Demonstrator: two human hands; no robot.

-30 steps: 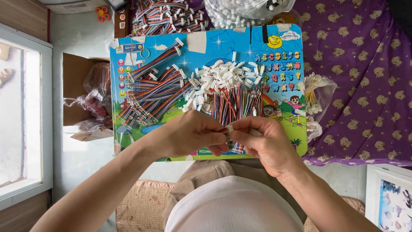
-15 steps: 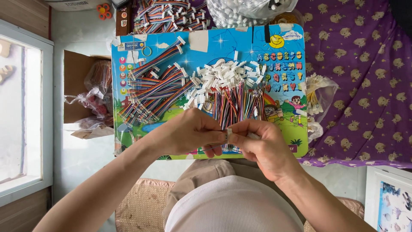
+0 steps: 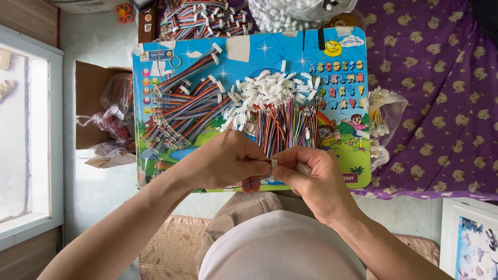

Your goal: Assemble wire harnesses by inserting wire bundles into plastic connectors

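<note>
Head cam, looking straight down: my left hand (image 3: 225, 163) and right hand (image 3: 311, 176) meet at the near edge of the blue picture board (image 3: 249, 57) across my lap. Fingertips of both pinched shut on one small white connector (image 3: 274, 163), held between the two hands just above the board's near edge; thumbs and forefingers nearly touching each other. Thin wires seem to run from it under my left fingers, but they're mostly hidden, so can't confirm which colours. Right palm also looks to have something white tucked in it (only a sliver shows). On the board just beyond my hands: a fan of multicolour wires (image 3: 285, 124) with a heap of white connectors (image 3: 270, 91) at their far ends. Left of that, a second pile of finished ribbon leads (image 3: 181, 103), lying diagonal. More of the same leads (image 3: 202, 18) off the far edge of the board. Right of the board, a clear bag (image 3: 384, 111) on the purple patterned cloth (image 3: 446, 93). Left, an open cardboard box (image 3: 96, 111) with plastic bags inside.
</note>
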